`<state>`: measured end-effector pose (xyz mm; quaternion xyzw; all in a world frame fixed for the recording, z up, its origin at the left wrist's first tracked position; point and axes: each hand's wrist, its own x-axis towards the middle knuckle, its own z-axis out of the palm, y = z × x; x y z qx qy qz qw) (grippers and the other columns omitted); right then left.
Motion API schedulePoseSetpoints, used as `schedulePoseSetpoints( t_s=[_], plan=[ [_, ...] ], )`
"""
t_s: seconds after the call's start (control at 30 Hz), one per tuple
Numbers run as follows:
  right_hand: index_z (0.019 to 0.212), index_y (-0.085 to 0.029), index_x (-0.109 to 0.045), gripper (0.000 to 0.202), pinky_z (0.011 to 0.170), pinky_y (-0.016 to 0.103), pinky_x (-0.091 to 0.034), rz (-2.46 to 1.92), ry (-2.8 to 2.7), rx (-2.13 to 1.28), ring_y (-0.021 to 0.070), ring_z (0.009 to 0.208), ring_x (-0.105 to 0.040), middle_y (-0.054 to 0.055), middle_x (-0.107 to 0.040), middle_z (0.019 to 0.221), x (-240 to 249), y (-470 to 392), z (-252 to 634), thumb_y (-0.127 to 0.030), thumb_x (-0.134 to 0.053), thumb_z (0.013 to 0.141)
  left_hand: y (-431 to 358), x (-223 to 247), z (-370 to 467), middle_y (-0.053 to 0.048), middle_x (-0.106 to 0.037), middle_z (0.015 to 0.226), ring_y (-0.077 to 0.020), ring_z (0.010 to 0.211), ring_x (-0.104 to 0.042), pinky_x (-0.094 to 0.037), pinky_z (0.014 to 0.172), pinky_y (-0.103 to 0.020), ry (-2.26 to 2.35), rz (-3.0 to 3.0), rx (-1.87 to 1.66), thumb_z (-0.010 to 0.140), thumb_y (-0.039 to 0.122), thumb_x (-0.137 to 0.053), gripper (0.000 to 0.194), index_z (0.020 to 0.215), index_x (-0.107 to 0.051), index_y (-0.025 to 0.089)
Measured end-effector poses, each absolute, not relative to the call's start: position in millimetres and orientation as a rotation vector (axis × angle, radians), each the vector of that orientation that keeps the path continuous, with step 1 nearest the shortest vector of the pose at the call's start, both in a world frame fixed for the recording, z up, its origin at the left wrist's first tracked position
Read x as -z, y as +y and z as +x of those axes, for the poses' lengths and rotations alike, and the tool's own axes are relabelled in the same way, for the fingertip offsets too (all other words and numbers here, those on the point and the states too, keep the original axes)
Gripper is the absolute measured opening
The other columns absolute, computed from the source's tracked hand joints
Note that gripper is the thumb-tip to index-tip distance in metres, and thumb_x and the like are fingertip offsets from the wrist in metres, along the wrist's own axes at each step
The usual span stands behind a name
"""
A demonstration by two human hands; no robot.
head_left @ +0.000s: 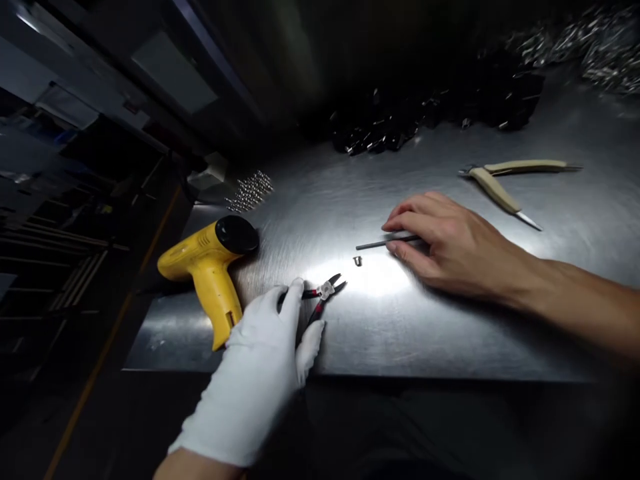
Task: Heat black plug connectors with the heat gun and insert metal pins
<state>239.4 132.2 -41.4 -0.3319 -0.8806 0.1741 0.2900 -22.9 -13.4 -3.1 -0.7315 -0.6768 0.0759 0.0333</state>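
My left hand point(270, 333), in a white glove, is closed around the handles of small cutting pliers point(326, 290); their jaws point right and stand apart. Bare, my right hand point(440, 240) pinches a thin dark rod point(373, 246) between thumb and fingers, low over the metal table point(310, 207). The rod's far end lies under the fingers, out of sight. Just below the rod's tip sits a tiny metal clip-like piece point(357, 261), touched by neither hand.
A yellow heat gun point(210, 260) lies left of my gloved hand. Beige-handled pliers point(500, 183) rest at the right, spread apart. Small metal pins point(250, 191) stand in a cluster behind the heat gun. Dark parts point(390, 130) and shiny pieces point(605, 50) are heaped along the back.
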Motion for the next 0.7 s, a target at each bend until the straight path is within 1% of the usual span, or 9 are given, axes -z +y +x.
schedulePoseSetpoints(
  t_s=[0.13,0.2,0.27,0.33,0.47,0.6,0.7],
  plan=[
    [0.119,-0.016,-0.071,0.029,0.090,0.048,-0.052,-0.916,-2.461,-0.429,0.0307,0.108,-0.060,0.013,-0.068,0.117,45,131,239,-0.027,-0.059,0.096,-8,-8,-24,-0.011,-0.062,0.106,-0.0279,0.088,-0.062,-0.053,0.075,-0.041,-2.051,-2.297,-0.310,0.097,0.050,-0.050,0.038,0.120,-0.060,0.022],
    [0.122,-0.014,-0.071,0.031,0.092,0.046,-0.051,-0.913,-2.472,-0.417,0.0299,0.111,-0.059,0.013,-0.067,0.119,43,130,238,-0.025,-0.057,0.096,-6,-10,-26,-0.009,-0.061,0.099,-0.0252,0.080,-0.060,-0.051,0.069,-0.038,-2.060,-2.315,-0.320,0.094,0.050,-0.054,0.032,0.109,-0.061,0.023],
    [0.122,-0.014,-0.071,0.032,0.093,0.046,-0.051,-0.902,-2.479,-0.415,0.0295,0.111,-0.059,0.013,-0.067,0.120,42,130,238,-0.024,-0.057,0.094,-6,-9,-30,-0.008,-0.060,0.095,-0.0237,0.074,-0.058,-0.049,0.063,-0.035,-2.086,-2.345,-0.320,0.090,0.046,-0.060,0.027,0.104,-0.061,0.024],
    [0.119,-0.014,-0.072,0.032,0.092,0.047,-0.051,-0.906,-2.486,-0.419,0.0299,0.109,-0.060,0.012,-0.068,0.117,42,131,237,-0.026,-0.058,0.093,-5,-6,-32,-0.008,-0.061,0.095,-0.0239,0.074,-0.058,-0.048,0.061,-0.034,-2.146,-2.350,-0.274,0.086,0.039,-0.063,0.021,0.101,-0.062,0.024],
    [0.118,-0.013,-0.073,0.032,0.094,0.048,-0.050,-0.926,-2.491,-0.434,0.0295,0.107,-0.060,0.012,-0.068,0.117,44,132,238,-0.026,-0.057,0.093,-3,-5,-27,-0.009,-0.063,0.089,-0.0268,0.077,-0.060,-0.049,0.068,-0.039,-2.195,-2.305,-0.191,0.086,0.029,-0.059,0.010,0.093,-0.063,0.023],
    [0.119,-0.013,-0.073,0.032,0.094,0.045,-0.050,-0.841,-2.477,-0.444,0.0279,0.109,-0.060,0.012,-0.068,0.117,45,131,237,-0.024,-0.056,0.094,-5,-11,-12,-0.009,-0.058,0.081,-0.0277,0.072,-0.057,-0.048,0.066,-0.040,-2.151,-2.187,-0.318,0.084,0.027,-0.059,0.016,0.098,-0.063,0.021],
    [0.119,-0.014,-0.073,0.031,0.091,0.044,-0.051,-0.777,-2.488,-0.456,0.0276,0.108,-0.060,0.011,-0.069,0.117,44,128,235,-0.022,-0.056,0.094,-8,-12,-4,-0.010,-0.057,0.086,-0.0278,0.074,-0.056,-0.048,0.067,-0.041,-2.030,-2.203,-0.395,0.084,0.031,-0.060,0.020,0.100,-0.061,0.019]
  ],
)
